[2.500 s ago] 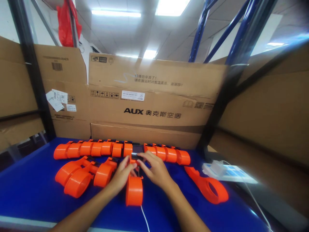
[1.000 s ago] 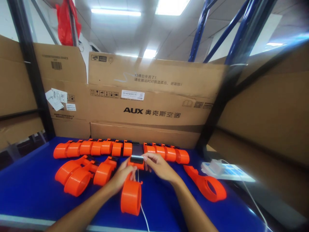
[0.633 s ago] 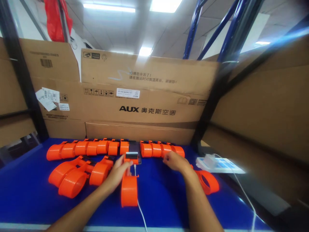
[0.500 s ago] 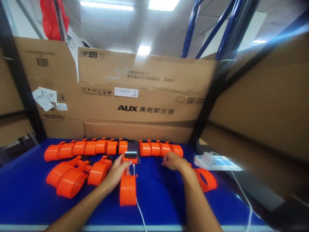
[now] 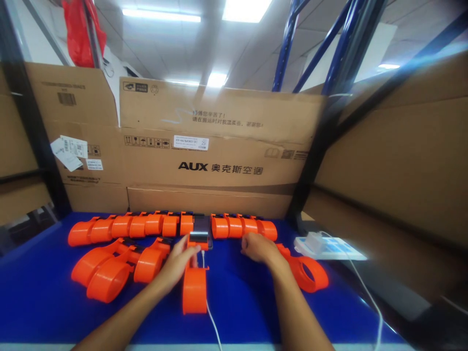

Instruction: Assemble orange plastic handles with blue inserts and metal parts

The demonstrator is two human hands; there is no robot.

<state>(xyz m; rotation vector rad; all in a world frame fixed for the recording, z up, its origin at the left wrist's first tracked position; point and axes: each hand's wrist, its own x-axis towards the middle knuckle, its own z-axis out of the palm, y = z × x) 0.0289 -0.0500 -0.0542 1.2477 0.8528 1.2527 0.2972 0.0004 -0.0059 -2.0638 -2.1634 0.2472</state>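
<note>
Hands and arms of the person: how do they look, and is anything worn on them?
Both the left hand and the right hand are bare: no gloves, and no rings, watch or bands that I can see. The forearms are uncovered to the bottom edge of the picture, with no sleeve in view.

Both bare forearms reach forward from the bottom edge of the view, converging slightly as they go. The left hand [image 5: 178,263] lies palm down with the wrist low, its fingers stretched forward and its fingertips [image 5: 192,249] resting on the near end of the orange device [image 5: 195,287] that lies straight ahead of the person; the thumb side presses against that device's upright part. The right hand [image 5: 257,247] sits to the right of the orange device, well clear of it, knuckles up, its fingers curled loosely under into a soft fist. It grips nothing. The right forearm runs back at a steeper angle than the left.
</note>
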